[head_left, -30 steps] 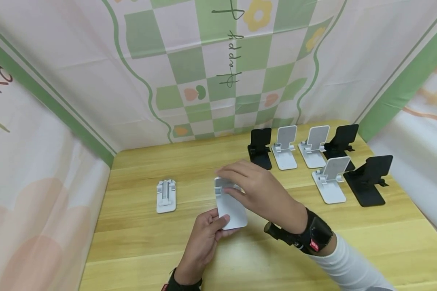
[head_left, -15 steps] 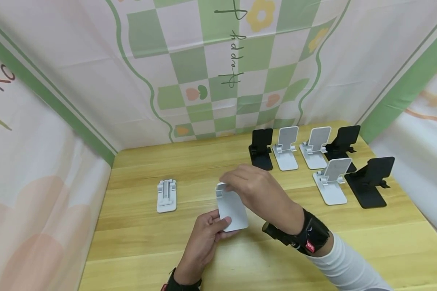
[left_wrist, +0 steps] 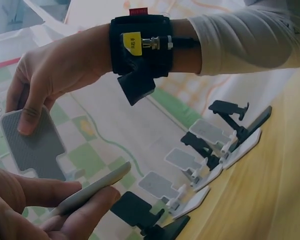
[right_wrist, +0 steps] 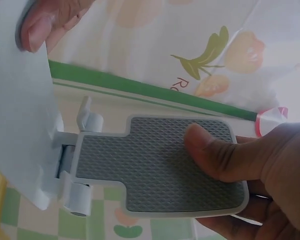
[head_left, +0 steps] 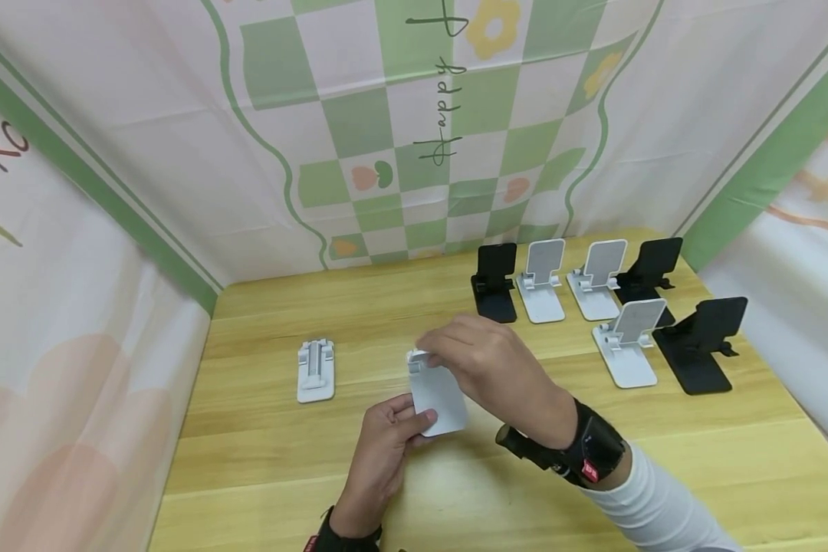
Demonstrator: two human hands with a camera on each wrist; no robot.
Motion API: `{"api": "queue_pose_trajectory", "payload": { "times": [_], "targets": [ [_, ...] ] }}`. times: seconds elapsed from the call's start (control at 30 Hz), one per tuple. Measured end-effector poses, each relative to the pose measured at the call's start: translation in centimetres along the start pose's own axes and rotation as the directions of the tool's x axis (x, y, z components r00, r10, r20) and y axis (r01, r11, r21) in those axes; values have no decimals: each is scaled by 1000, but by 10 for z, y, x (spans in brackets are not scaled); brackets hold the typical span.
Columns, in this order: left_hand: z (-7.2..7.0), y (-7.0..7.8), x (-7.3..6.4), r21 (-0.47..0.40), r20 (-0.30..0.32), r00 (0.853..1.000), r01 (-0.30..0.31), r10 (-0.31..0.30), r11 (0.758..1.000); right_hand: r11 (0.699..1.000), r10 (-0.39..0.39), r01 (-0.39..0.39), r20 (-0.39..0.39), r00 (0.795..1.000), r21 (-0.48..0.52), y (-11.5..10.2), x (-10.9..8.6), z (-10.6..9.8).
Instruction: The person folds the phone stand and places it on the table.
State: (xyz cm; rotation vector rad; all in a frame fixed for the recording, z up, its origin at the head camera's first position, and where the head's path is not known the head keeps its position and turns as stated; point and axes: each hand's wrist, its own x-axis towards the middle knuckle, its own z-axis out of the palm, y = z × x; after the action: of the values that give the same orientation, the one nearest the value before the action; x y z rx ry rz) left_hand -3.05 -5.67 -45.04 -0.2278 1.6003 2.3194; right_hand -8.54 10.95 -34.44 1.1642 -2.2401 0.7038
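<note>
A white folding phone stand [head_left: 443, 402] is held up over the middle of the table. My left hand [head_left: 386, 441] pinches its flat base, thumb on the face and fingers behind. My right hand [head_left: 493, 372] holds the top plate at the far end. In the right wrist view this plate [right_wrist: 160, 165], with its grey textured pad, stands folded out from the base at the hinge, two small lugs beside it. The right thumb [right_wrist: 202, 142] presses the pad and the other fingers lie behind. The left wrist view shows the base [left_wrist: 92, 190] edge-on between left thumb and finger.
One folded white phone stand [head_left: 315, 372] lies to the left on the wooden table [head_left: 248, 468]. At the back right stand several unfolded ones, among them a black stand [head_left: 494, 284] and a white stand [head_left: 628, 345]. A patterned cloth [head_left: 414, 123] hangs behind.
The right hand's fingers, earlier spread at the stand's top end, have closed on the top plate and lowered slightly. The plate has swung away from the base. The left hand keeps its grip.
</note>
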Motion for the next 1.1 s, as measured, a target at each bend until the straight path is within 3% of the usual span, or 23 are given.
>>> {"api": "queue_pose_trajectory", "payload": {
  "times": [0.53, 0.77, 1.1],
  "targets": [
    [-7, 9, 3, -99, -23, 1000, -1, -2, 995, 989, -113, 106, -62, 992, -102, -10, -20, 33],
    [-8, 11, 3, -112, -39, 999, -6, 1, 994, 983, -171, 157, -162, 972, -96, -12, -30, 44],
    [-9, 12, 2, -117, -36, 999, -18, 14, 993, 967, -241, 216, -198, 950, -139, -13, -43, 56]
  ]
}}
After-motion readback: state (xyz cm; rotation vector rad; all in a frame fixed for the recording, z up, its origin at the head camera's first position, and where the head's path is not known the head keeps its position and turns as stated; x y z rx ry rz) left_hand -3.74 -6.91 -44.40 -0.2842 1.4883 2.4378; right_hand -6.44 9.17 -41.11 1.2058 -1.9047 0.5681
